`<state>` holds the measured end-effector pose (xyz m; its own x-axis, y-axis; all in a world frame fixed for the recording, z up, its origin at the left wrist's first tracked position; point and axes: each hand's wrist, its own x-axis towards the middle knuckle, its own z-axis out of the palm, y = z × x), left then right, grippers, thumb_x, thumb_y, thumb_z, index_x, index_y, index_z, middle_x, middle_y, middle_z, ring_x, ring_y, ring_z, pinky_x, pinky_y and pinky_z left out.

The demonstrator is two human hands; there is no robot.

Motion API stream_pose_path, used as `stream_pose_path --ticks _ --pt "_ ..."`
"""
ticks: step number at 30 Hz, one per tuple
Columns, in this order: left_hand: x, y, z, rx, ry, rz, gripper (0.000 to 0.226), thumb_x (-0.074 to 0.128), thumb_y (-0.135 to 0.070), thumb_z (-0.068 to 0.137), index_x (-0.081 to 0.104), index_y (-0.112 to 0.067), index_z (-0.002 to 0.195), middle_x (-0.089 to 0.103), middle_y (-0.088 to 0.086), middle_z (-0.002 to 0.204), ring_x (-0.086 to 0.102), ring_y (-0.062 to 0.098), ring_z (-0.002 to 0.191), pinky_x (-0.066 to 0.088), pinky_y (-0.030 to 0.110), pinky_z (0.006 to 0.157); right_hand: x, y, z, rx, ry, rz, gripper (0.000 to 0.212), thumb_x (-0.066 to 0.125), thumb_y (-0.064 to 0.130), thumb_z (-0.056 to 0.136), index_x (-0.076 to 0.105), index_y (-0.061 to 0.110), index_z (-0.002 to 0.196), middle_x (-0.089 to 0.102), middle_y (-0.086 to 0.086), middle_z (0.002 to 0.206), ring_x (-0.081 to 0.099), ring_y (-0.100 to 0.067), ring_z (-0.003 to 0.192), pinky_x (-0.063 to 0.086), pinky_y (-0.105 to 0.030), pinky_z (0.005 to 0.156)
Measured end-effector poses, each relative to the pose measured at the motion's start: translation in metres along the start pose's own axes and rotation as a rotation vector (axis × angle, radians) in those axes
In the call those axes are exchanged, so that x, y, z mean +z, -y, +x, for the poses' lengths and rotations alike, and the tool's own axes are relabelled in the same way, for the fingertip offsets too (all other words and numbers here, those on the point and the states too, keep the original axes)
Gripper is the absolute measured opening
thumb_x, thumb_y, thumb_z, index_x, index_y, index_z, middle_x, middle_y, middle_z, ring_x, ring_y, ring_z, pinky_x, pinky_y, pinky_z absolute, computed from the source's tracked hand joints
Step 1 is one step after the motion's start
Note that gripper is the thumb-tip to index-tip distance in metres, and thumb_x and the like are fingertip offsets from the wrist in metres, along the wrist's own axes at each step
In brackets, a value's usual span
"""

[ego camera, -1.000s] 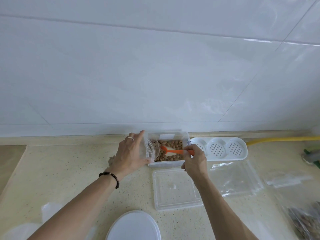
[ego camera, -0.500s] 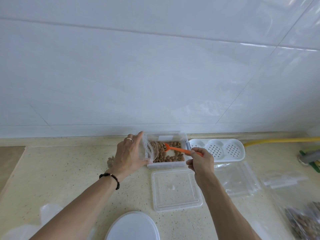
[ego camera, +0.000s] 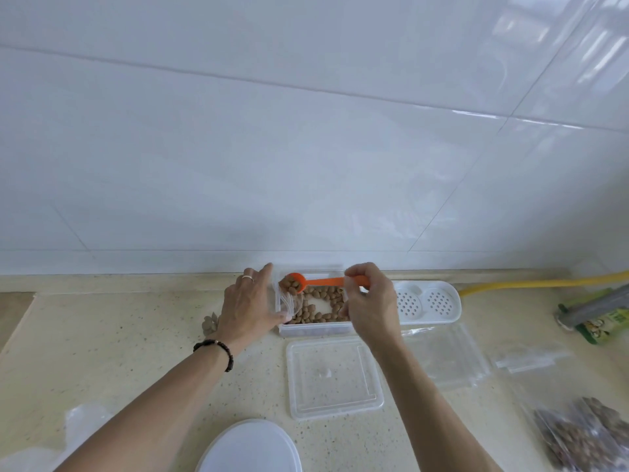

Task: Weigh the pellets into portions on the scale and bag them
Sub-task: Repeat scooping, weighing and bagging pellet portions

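Note:
A clear rectangular container (ego camera: 313,328) with brown pellets (ego camera: 323,299) stands against the wall. My right hand (ego camera: 369,301) pinches the handle of an orange spoon (ego camera: 323,281), whose bowl is full of pellets and is raised over the container's left end. My left hand (ego camera: 246,306) holds a small clear bag (ego camera: 289,303) open at the container's left edge, right under the spoon's bowl. A white round scale (ego camera: 248,447) lies at the bottom edge.
The container's clear lid (ego camera: 332,379) lies in front of it. A white perforated tray (ego camera: 425,303) sits to its right, with empty clear bags (ego camera: 446,356) and filled pellet bags (ego camera: 578,437) further right. A yellow hose (ego camera: 544,282) runs along the wall. Some pellets (ego camera: 209,325) lie left of my wrist.
My right hand lifted the spoon out of the pellets with a full load and swung its bowl left to the mouth of the bag. My left hand stayed in place.

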<state>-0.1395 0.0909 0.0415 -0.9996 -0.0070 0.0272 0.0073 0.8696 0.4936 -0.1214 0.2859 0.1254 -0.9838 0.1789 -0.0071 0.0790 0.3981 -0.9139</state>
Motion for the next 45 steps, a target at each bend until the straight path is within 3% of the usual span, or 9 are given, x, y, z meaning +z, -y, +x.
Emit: stream_pose_path --ticks 4,6,11,16,23,30,35,39,45 --pt "-0.001 0.003 0.001 0.014 -0.033 -0.017 0.085 0.072 -0.043 0.074 0.032 -0.016 0.144 0.049 0.009 0.121 0.05 0.026 0.114 0.044 0.039 0.091 0.012 0.0 -0.01 -0.305 0.102 -0.193 0.014 0.055 0.003 0.094 0.059 0.016 0.088 0.054 0.006 0.058 0.049 -0.017 0.048 0.041 -0.031 0.049" --pt "-0.003 0.004 0.002 0.011 -0.041 -0.029 0.082 0.071 -0.043 0.076 0.033 -0.016 0.144 0.049 0.009 0.121 0.051 0.025 0.113 0.044 0.038 0.092 0.009 0.001 -0.01 -0.315 0.055 -0.193 0.012 0.055 0.004 0.094 0.059 0.014 0.089 0.052 0.005 0.056 0.046 -0.014 0.047 0.038 -0.028 0.048" --pt "-0.009 -0.001 0.001 0.011 -0.03 -0.065 0.084 0.071 -0.046 0.078 0.03 -0.017 0.145 0.047 0.007 0.122 0.049 0.024 0.114 0.041 0.035 0.095 -0.001 0.013 -0.014 -0.227 0.025 -0.11 0.013 0.055 0.008 0.096 0.06 0.017 0.089 0.061 -0.01 0.064 0.059 -0.032 0.052 0.049 -0.041 0.048" --pt "-0.026 -0.014 -0.011 0.051 -0.077 -0.08 0.076 0.069 -0.046 0.08 0.032 -0.017 0.141 0.046 0.007 0.117 0.051 0.025 0.107 0.043 0.034 0.088 -0.017 0.027 -0.027 -0.056 -0.162 0.111 0.012 0.059 0.007 0.094 0.063 0.016 0.087 0.062 -0.008 0.063 0.057 -0.016 0.045 0.049 -0.027 0.045" --pt "-0.057 -0.045 -0.047 0.177 -0.149 -0.114 0.082 0.073 -0.042 0.077 0.034 -0.013 0.143 0.046 0.009 0.116 0.052 0.028 0.103 0.042 0.036 0.086 -0.052 0.025 -0.074 0.137 -0.344 0.384 0.01 0.058 0.005 0.093 0.063 0.012 0.089 0.064 -0.005 0.068 0.06 -0.012 0.047 0.049 -0.024 0.048" --pt "-0.065 -0.086 -0.107 0.431 -0.123 -0.159 0.08 0.074 -0.044 0.073 0.039 -0.011 0.137 0.048 0.005 0.103 0.053 0.026 0.096 0.045 0.037 0.081 -0.082 -0.051 -0.163 0.41 -0.462 0.515 0.01 0.058 0.006 0.094 0.066 0.012 0.095 0.075 -0.01 0.092 0.061 -0.015 0.054 0.047 -0.026 0.053" --pt "-0.048 -0.106 -0.154 0.548 -0.039 -0.18 0.08 0.08 -0.036 0.07 0.041 -0.011 0.135 0.044 -0.003 0.098 0.053 0.027 0.095 0.046 0.037 0.081 -0.072 -0.112 -0.231 0.578 -0.566 0.559 0.01 0.058 0.007 0.095 0.066 0.014 0.094 0.074 -0.01 0.094 0.065 -0.016 0.062 0.048 -0.027 0.056" --pt "-0.036 -0.11 -0.181 0.572 0.051 -0.131 0.089 0.08 -0.036 0.072 0.034 -0.007 0.142 0.049 0.014 0.119 0.053 0.034 0.107 0.048 0.045 0.088 -0.06 -0.145 -0.265 0.665 -0.66 0.573 0.009 0.062 0.007 0.093 0.068 0.014 0.093 0.071 -0.011 0.091 0.065 -0.018 0.07 0.051 -0.028 0.058" --pt "-0.039 -0.108 -0.2 0.605 0.084 -0.083 0.093 0.081 -0.034 0.072 0.031 -0.008 0.145 0.051 0.019 0.116 0.054 0.035 0.107 0.05 0.05 0.087 -0.054 -0.167 -0.286 0.713 -0.614 0.404 0.02 0.069 0.019 0.087 0.071 0.013 0.105 0.068 -0.005 0.092 0.062 -0.015 0.077 0.053 -0.029 0.067"
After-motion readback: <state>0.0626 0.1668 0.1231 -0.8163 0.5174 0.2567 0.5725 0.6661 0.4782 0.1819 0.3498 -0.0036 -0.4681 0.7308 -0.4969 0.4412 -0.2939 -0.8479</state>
